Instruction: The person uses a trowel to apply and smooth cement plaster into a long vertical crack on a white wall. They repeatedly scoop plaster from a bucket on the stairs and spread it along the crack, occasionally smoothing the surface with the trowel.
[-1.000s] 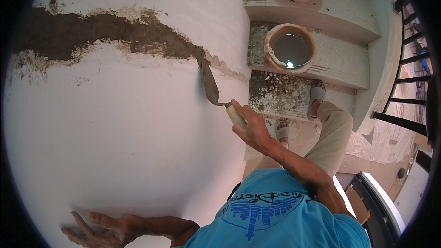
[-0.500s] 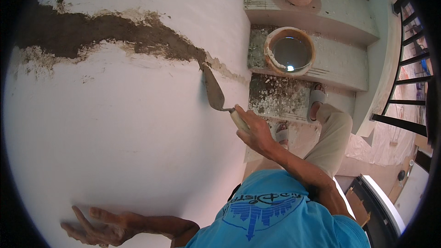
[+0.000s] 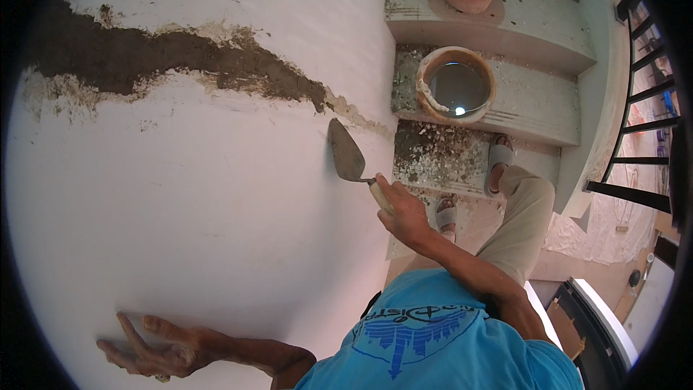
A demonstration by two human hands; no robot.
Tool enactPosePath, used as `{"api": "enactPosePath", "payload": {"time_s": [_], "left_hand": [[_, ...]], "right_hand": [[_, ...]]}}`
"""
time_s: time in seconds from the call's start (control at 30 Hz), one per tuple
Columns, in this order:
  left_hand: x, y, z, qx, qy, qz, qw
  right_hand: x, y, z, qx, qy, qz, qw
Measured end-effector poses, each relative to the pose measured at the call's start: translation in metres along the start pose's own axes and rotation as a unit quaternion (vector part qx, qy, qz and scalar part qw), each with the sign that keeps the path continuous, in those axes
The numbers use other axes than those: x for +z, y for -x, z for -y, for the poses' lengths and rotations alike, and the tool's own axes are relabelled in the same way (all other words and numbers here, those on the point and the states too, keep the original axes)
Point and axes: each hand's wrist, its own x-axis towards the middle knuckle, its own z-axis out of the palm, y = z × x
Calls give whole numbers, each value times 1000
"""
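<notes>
My right hand (image 3: pixel 406 211) is closed around the pale handle of a pointed trowel (image 3: pixel 348 153). The trowel's blade angles up and left, with its tip just below the right end of a dark mortar strip (image 3: pixel 180 56) on the white wall (image 3: pixel 202 195). A small gap separates the tip from the mortar. Ragged, smeared edges line the strip, and a thin pale patch trails from it toward the stairs. At the lower left my left hand (image 3: pixel 162 350) rests against the wall with its fingers spread, holding nothing.
A round bucket of water (image 3: pixel 426 101) stands on a stair step (image 3: pixel 534 108) to the right. Higher up is another bucket with dark mortar (image 3: pixel 473 1). Debris (image 3: pixel 437 152) litters the step near my feet. Black railing bars (image 3: pixel 646 128) run along the far right.
My right hand has drawn the trowel slightly right and down, so its tip has come away from the mortar's end. My left hand stays nearly in place on the wall.
</notes>
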Motion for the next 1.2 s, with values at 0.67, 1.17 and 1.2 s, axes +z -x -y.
{"api": "enactPosePath", "payload": {"time_s": [0.67,1.17,1.2], "left_hand": [[1,0,0,-7,17,2,1000],[0,-2,-6,-13,41,-4,999],[0,-3,-6,-15,41,-4,999]], "right_hand": [[-32,-36,23,-32,3,-4,999],[-31,-33,30,-88,-27,-16,996],[-33,-30,29,-86,-32,-6,996]]}}
